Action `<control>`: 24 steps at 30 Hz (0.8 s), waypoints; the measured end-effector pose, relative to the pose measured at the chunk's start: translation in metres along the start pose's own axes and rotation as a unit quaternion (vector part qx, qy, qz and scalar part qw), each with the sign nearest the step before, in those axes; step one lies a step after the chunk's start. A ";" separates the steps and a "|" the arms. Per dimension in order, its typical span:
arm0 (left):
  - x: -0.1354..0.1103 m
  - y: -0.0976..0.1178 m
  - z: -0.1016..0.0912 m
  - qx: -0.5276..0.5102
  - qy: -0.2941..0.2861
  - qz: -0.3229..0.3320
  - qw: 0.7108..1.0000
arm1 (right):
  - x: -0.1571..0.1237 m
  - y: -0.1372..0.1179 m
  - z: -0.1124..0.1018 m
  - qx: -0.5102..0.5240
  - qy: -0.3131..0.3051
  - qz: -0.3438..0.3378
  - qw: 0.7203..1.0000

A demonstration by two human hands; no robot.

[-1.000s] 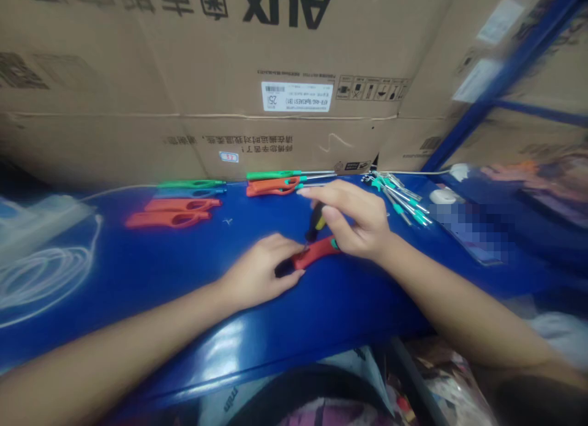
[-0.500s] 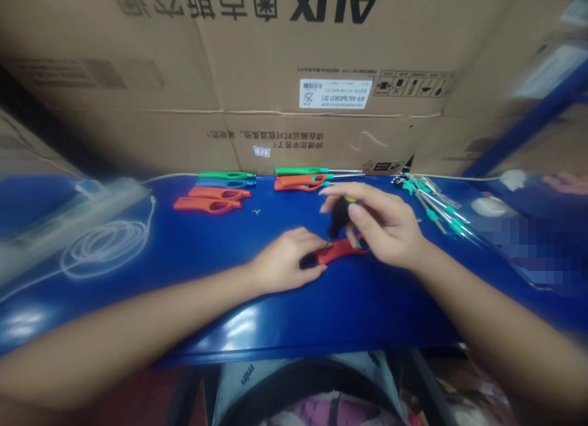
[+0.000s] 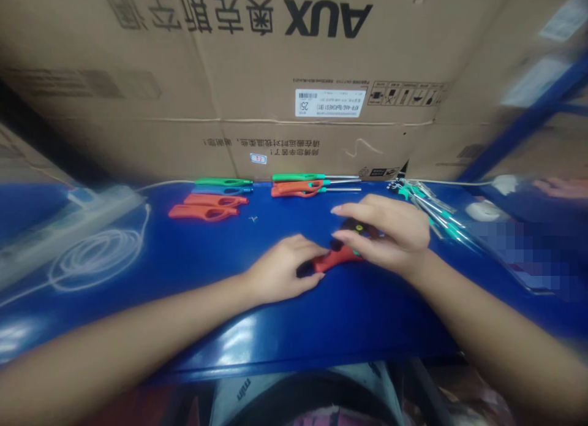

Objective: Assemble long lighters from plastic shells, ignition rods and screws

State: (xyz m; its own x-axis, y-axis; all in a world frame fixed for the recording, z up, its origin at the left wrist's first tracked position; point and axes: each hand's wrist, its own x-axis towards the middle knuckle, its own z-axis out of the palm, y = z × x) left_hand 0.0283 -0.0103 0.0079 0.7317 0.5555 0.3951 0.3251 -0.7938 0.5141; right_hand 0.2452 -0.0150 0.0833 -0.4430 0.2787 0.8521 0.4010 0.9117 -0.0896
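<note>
My left hand (image 3: 285, 266) grips the near-left end of a red lighter handle (image 3: 327, 262) lying on the blue table, thumb and fingers on either side of it. In my right hand (image 3: 390, 236) is a short black screwdriver (image 3: 351, 230) with a yellow spot on its end. It stands over the lighter handle, and its tip is hidden. My right hand also covers the handle's far end, where a bit of turquoise shows. Behind them lie lighters with metal tubes, orange (image 3: 296, 189) and green (image 3: 294, 177).
Red, blue and green lighter shells (image 3: 206, 211) lie at the back left, near tiny metal bits (image 3: 253, 218). Turquoise-and-metal lighter tubes (image 3: 441, 208) are piled at right. A coiled white cable (image 3: 98, 260) and power strip (image 3: 101, 211) are left. A large carton (image 3: 248, 70) stands behind.
My right hand has turned the screwdriver and curled over it, so the handle's end now faces me more. My left hand keeps its hold on the red lighter handle. The view has shifted slightly.
</note>
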 end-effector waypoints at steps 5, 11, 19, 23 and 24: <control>0.000 0.000 0.000 0.012 0.002 0.001 1.000 | 0.002 -0.003 0.000 0.130 -0.067 0.084 0.986; 0.000 0.000 0.001 0.003 0.000 0.000 1.000 | 0.000 -0.002 0.002 0.015 -0.013 0.001 1.000; 0.000 0.000 0.000 0.003 -0.003 -0.006 1.000 | -0.002 -0.002 0.007 0.073 -0.013 0.045 0.996; 0.000 -0.001 0.001 -0.010 0.004 -0.002 1.000 | -0.003 0.003 0.002 -0.039 0.005 -0.030 0.999; 0.000 -0.001 0.001 -0.010 0.006 -0.003 1.000 | -0.003 0.004 0.001 -0.039 -0.009 -0.032 0.999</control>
State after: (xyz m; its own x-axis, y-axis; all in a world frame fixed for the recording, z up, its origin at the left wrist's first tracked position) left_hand 0.0284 -0.0099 0.0068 0.7221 0.5633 0.4015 0.3177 -0.7856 0.5310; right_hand 0.2472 -0.0123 0.0801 -0.4843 0.2261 0.8452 0.4320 0.9019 0.0063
